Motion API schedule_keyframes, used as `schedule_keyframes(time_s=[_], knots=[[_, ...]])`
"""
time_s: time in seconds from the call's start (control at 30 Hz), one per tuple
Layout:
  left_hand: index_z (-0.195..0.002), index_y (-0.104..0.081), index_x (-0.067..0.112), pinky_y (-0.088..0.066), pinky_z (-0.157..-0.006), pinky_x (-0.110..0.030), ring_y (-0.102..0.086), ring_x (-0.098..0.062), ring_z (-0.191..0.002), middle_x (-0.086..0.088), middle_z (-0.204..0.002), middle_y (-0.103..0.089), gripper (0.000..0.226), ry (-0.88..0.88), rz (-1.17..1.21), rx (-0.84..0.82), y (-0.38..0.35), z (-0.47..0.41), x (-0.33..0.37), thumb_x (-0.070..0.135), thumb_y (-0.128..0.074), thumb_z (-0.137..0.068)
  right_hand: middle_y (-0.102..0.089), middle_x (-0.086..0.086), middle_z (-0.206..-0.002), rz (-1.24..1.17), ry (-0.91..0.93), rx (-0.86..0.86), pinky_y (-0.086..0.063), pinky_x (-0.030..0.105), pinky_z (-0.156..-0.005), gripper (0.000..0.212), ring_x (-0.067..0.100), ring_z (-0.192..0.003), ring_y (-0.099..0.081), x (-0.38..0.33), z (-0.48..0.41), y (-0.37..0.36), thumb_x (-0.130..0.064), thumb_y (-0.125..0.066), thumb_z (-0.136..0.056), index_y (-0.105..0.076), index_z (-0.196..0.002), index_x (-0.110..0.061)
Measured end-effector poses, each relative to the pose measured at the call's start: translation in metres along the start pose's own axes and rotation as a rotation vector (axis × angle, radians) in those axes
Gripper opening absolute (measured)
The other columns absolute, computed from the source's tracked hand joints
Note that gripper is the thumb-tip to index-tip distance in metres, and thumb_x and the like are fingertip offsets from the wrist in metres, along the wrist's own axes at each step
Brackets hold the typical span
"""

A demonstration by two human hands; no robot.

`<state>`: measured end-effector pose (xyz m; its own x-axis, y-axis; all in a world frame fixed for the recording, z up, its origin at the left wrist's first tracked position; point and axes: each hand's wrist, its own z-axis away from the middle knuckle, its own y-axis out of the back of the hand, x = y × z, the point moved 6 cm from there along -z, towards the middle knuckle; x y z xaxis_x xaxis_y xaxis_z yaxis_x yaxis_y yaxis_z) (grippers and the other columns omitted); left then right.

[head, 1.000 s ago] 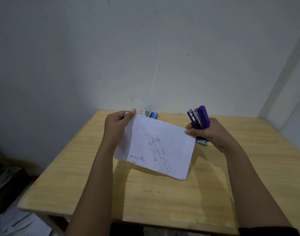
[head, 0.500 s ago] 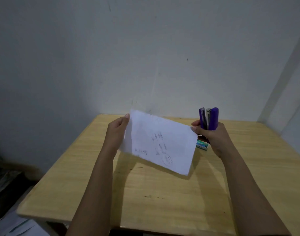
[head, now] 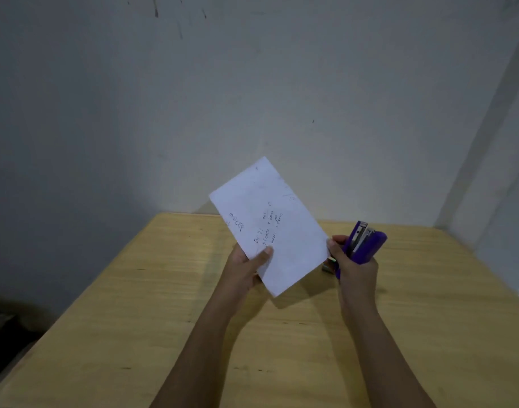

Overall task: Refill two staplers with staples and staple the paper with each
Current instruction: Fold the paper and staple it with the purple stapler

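Left grip (head: 246,267): closed on the lower left edge of the paper (head: 270,225), thumb pressed flat across the front face, fingers behind the sheet and out of view. Sheet is off the counter (head: 134,319), tilted, long axis running up and away from the left grip toward the wall (head: 193,98); top corner is above the counter's far edge in view. Handwriting is on the face toward the camera, too small to read. Right grip (head: 356,267): wrapped shut around the purple stapler (head: 367,245), which stands roughly upright with its nose up and leaning right. Stapler's top arm is hinged a bit away from the body, metal staple channel visible in the gap. Right grip's fingertips (head: 334,244) sit at the paper's right-hand edge, touching or just beside it; cannot tell whether they pinch it. Paper lies between the two grips, stapler just right of the sheet, not on it. A small object (head: 328,267) rests on the counter just left of the right grip, below the paper's lower right corner; too blurred to identify. Both forearms are bare, raised above the counter.
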<state>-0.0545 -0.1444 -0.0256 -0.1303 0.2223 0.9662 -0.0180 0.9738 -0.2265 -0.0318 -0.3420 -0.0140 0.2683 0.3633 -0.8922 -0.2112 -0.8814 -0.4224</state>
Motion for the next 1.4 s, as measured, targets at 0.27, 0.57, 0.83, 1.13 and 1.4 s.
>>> schedule_keyframes(time_s=[0.27, 0.57, 0.83, 1.13, 1.4], knots=[[-0.122, -0.030, 0.023, -0.052, -0.087, -0.028, -0.058, -0.005, -0.105, 0.006, -0.119, -0.057, 0.038, -0.158, -0.114, 0.264, 0.007, -0.002, -0.001, 0.011, -0.053, -0.094, -0.065, 0.003, -0.075, 0.202, 0.029, -0.055, -0.049, 0.027, -0.051, 0.007, 0.018, -0.059, -0.059, 0.001, -0.004, -0.002, -0.020, -0.067, -0.084, -0.062, -0.086, -0.014], [-0.124, -0.029, 0.026, -0.044, -0.082, -0.011, -0.053, 0.003, -0.103, 0.008, -0.120, -0.053, 0.025, -0.244, -0.080, 0.462, 0.028, 0.002, 0.009, 0.017, -0.036, -0.101, -0.061, 0.008, -0.067, 0.426, -0.325, -0.478, -0.042, 0.029, -0.048, 0.058, 0.019, -0.047, -0.052, 0.034, 0.024, -0.033, -0.058, -0.038, -0.089, -0.057, -0.093, -0.004], [-0.128, -0.032, 0.025, -0.045, -0.091, -0.020, -0.054, -0.008, -0.111, 0.010, -0.119, -0.055, 0.029, -0.251, -0.027, 0.430, 0.025, 0.001, 0.010, 0.012, -0.034, -0.102, -0.061, 0.000, -0.056, 0.487, -0.293, -0.676, -0.042, 0.028, -0.048, 0.064, 0.018, -0.049, -0.052, 0.037, 0.055, -0.056, -0.058, -0.040, -0.084, -0.059, -0.092, 0.002], [-0.125, -0.037, 0.025, -0.051, -0.080, -0.020, -0.060, -0.010, -0.105, 0.005, -0.116, -0.060, 0.028, -0.274, -0.008, 0.366, 0.019, 0.003, 0.014, 0.011, -0.037, -0.101, -0.070, 0.002, -0.075, 0.385, -0.368, -0.689, -0.048, 0.030, -0.052, 0.061, 0.015, -0.053, -0.060, 0.036, 0.059, -0.059, -0.053, -0.048, -0.078, -0.057, -0.102, 0.002], [-0.126, -0.040, 0.016, -0.055, -0.079, -0.022, -0.066, -0.012, -0.096, -0.002, -0.107, -0.068, 0.030, -0.280, 0.003, 0.484, 0.025, 0.006, 0.017, 0.014, -0.047, -0.098, -0.069, 0.005, -0.074, 0.413, -0.344, -0.714, -0.044, 0.029, -0.047, 0.045, 0.016, -0.049, -0.051, 0.041, 0.067, -0.067, -0.050, -0.051, -0.080, -0.058, -0.090, -0.006]])
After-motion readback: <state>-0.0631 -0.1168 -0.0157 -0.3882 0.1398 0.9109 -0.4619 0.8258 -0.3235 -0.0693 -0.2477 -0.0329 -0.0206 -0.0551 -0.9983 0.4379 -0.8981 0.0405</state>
